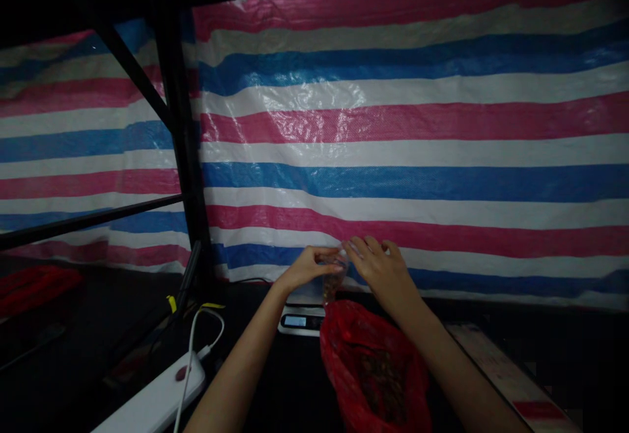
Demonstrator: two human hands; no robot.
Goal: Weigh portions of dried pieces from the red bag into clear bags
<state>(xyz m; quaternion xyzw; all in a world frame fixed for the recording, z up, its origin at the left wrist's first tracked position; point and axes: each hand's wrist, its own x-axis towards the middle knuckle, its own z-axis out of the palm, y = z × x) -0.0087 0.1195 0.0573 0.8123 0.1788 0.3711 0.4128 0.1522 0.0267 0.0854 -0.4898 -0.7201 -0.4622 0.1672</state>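
Between my two hands hangs a small clear plastic bag point(332, 286) with brown bits inside. My left hand point(314, 266) pinches its upper edge from the left. My right hand point(378, 266) is at the bag's top right, thumb and forefinger closed near the rim and the other fingers curled. Just below, a red plastic bag point(339, 348) lies wide at the mouth, and a heap of brown dried pieces point(383, 384) shows in it. Behind the small bag is a digital scale point(301, 321) with a lit display, partly hidden by the red bag.
A white power strip point(152, 397) with a white cable point(189, 354) lies at the lower left. Black metal frame bars point(171, 92) rise on the left. A striped plastic sheet point(417, 158) hangs behind the dark table. A flat pale board point(501, 367) lies at right, a red bag point(39, 285) at far left.
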